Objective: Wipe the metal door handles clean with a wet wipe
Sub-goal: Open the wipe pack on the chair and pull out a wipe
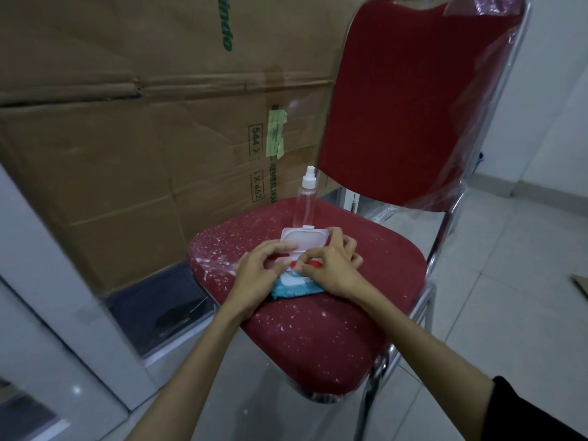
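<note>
With the lid (304, 238) flipped up, both hands pinch at the wet wipe pack (297, 286): left hand (259, 275) fingers curled on it, right hand (332, 265) nipping its opening.

hands 2: left hand (256, 275), right hand (334, 268) | wet wipe pack (297, 288) 1, flip lid (304, 238) 1 | spray bottle (304, 198) 1 | red chair (318, 313) 1 | cardboard box (127, 122) 1

Red chair seat (318, 338): wipes pack (297, 286), spray bottle (304, 202).
</note>
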Motion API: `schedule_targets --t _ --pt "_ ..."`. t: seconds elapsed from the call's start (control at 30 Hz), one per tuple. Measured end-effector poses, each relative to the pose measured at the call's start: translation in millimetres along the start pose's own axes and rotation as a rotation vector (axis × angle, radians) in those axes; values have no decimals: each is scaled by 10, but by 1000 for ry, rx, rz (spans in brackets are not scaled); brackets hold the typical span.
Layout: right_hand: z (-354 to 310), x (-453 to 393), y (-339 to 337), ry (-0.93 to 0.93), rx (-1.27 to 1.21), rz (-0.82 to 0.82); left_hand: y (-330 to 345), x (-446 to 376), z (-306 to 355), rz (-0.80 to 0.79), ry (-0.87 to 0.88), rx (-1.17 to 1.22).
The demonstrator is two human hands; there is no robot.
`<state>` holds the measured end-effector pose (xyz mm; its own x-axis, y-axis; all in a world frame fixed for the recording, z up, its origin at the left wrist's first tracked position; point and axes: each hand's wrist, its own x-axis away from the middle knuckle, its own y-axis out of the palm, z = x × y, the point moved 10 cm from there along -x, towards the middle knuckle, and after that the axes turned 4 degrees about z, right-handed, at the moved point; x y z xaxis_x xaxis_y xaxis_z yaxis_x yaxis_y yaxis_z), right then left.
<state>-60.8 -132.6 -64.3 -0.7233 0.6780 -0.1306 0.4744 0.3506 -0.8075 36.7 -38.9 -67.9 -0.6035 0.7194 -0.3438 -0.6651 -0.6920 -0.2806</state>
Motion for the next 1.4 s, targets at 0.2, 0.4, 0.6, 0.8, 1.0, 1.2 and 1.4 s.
schedule_targets --t 0.2,0.4,0.6,0.8,1.0,1.2,1.4 --pt "132 -24 71 24 -109 -16 -2 -16 -39 10 -13 -65" --pt "273 -65 32 110 -425 14 10 -26 -66 12 -41 -27" --pt "242 -20 27 110 -437 15 12 -23 -46 0 -36 -56" --pt "347 -61 5 120 -529 114 11 -25 -50 3 -52 -66" --pt "448 -119 93 165 -842 79 47 -12 -40 -24 -87 -1" --pt "411 -63 57 216 -1235 -4 107 -44 -85 -49 -109 -56" --pt "514 -27 56 408 -1439 52 98 -76 -144 -16 -126 -140"
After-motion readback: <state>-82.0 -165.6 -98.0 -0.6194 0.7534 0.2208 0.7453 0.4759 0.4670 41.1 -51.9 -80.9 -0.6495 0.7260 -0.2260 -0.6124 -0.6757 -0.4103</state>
